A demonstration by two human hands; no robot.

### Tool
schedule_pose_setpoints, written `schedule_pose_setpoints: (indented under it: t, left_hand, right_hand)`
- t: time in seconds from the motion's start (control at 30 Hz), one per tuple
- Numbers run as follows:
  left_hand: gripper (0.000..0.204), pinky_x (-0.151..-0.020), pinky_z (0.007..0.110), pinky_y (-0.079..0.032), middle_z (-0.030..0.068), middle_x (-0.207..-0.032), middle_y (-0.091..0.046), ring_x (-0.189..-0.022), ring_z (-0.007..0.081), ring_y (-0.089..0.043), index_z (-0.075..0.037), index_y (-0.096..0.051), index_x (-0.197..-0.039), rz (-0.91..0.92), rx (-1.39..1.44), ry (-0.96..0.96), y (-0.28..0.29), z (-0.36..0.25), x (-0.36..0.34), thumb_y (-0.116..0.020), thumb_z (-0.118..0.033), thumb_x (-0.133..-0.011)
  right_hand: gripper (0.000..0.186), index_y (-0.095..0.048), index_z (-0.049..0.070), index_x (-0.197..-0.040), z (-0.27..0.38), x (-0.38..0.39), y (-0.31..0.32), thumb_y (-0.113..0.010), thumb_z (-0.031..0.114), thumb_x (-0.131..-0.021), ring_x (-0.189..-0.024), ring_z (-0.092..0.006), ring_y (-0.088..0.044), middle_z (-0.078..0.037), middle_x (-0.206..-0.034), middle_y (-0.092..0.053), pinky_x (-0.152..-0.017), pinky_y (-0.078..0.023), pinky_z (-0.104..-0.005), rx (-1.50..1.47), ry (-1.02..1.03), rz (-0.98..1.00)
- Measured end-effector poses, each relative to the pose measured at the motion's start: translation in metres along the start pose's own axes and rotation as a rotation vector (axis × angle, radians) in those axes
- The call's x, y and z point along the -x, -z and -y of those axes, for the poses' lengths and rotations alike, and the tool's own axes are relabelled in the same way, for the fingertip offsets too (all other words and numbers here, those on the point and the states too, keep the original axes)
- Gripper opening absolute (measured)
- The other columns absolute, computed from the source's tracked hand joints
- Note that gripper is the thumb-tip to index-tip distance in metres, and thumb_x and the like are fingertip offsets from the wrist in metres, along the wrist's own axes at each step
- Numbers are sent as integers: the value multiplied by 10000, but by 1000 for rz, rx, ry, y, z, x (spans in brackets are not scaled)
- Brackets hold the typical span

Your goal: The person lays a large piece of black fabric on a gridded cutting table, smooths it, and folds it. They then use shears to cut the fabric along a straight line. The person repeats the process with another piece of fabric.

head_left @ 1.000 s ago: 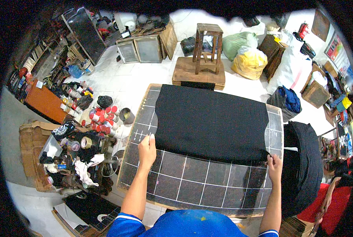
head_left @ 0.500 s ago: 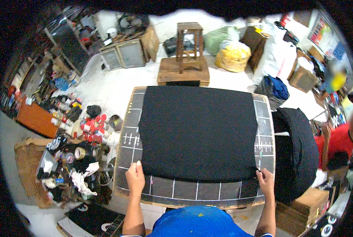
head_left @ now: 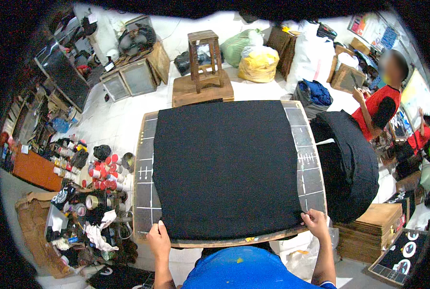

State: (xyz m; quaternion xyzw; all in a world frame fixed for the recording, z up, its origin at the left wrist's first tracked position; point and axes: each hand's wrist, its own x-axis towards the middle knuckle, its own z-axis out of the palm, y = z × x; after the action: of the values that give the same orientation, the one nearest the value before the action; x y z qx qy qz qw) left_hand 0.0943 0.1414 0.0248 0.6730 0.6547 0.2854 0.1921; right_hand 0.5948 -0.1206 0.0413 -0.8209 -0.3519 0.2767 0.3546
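Note:
A wide piece of black cloth (head_left: 224, 168) lies flat over a dark board (head_left: 310, 185) ruled with white lines. Its near edge hangs close to the board's front edge, just ahead of my body. My left hand (head_left: 159, 241) is closed at the cloth's near left corner, thumb uppermost. At the near right corner, my right hand (head_left: 316, 223) pinches the cloth between thumb and fingers. Strips of the ruled board show along both sides of the cloth.
A heap of black cloth (head_left: 352, 166) sits against the board's right side. Stacked brown boards (head_left: 369, 231) stand at lower right. Red-lidded containers (head_left: 104, 173) and clutter lie left. A wooden stool (head_left: 204, 60) stands beyond the board. A person in red (head_left: 381, 111) is at far right.
Both hands have drawn the cloth's near edge toward me, covering the near strip of ruled board. The view has shifted, and the person in red shows more fully at right.

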Motion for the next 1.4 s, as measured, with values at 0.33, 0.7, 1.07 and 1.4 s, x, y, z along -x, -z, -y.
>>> schedule_pose_setpoints:
  t: [0.33, 0.7, 1.07, 1.4]
  left_hand:
    - [448, -608, 596, -445, 280, -707, -639, -670, 524, -638, -14, -618, -761, 16, -15, 35, 16, 18, 34, -654, -318, -1089]
    - [402, -593, 603, -481, 268, -689, -663, -658, 512, -668, -32, -629, -789, 79, -15, -10, 32, 28, 70, -657, -312, -1077]
    - [400, -547, 564, -460, 234, -631, -624, -587, 476, -642, -50, -603, -725, 70, -16, -31, 36, 49, 93, -690, -269, -1049]
    - [408, -551, 562, -452, 234, -629, -622, -576, 458, -638, -51, -617, -708, -41, -18, 29, 32, 60, 108, -693, -280, -1037]
  right_hand:
    - [357, -665, -25, -738, -13, 29, 4, -730, 160, -1037, -581, -125, -645, -41, -660, -662, -561, -504, -329, 34, -74, 117]
    - [360, -642, -29, -739, -56, 59, 5, -713, 171, -1030, -571, -127, -652, -48, -637, -643, -541, -492, -336, 100, -59, 97]
    - [325, -680, -15, -774, -52, 96, 9, -741, 167, -1036, -571, -148, -701, -63, -658, -703, -570, -539, -307, -15, -229, 161]
    - [384, -723, -36, -777, -63, 99, 16, -765, 290, -975, -638, -125, -630, -82, -674, -716, -613, -513, -336, 124, -222, 283]
